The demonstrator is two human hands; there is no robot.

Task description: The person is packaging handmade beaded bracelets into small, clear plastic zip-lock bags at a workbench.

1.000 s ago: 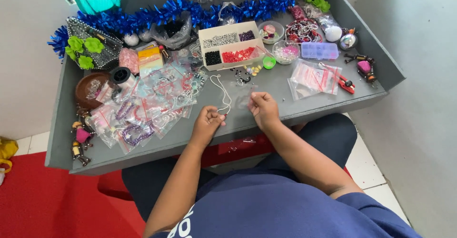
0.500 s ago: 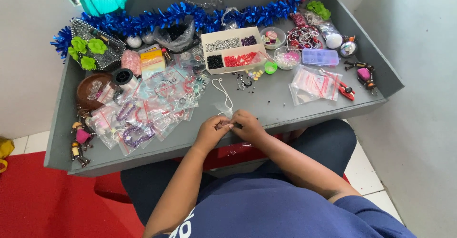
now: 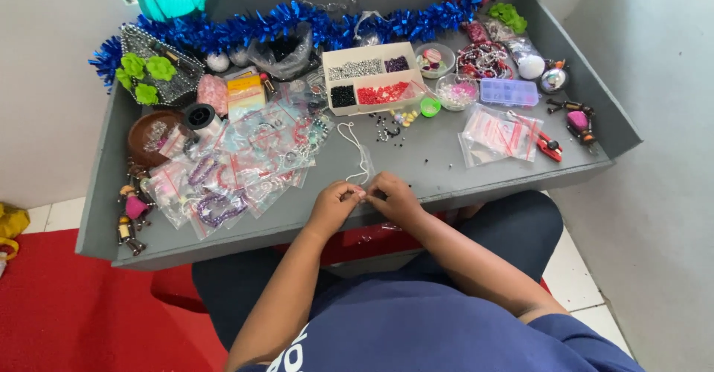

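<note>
White cord (image 3: 358, 153) is pinched at its near end between both hands at the front edge of the grey tabletop (image 3: 446, 165); the rest lies looped toward the divided bead box (image 3: 370, 83). Left hand (image 3: 336, 201) and right hand (image 3: 394, 196) are held fingertip to fingertip, each grip closed on the cord; whether a bead is held cannot be told. Risk noted: loose beads (image 3: 393, 128) lie just beyond, and clear bead packets (image 3: 238, 170) are crowded at the left, so a tug on the cord or a sweeping wrist could probably scatter beads off the edge.
</note>
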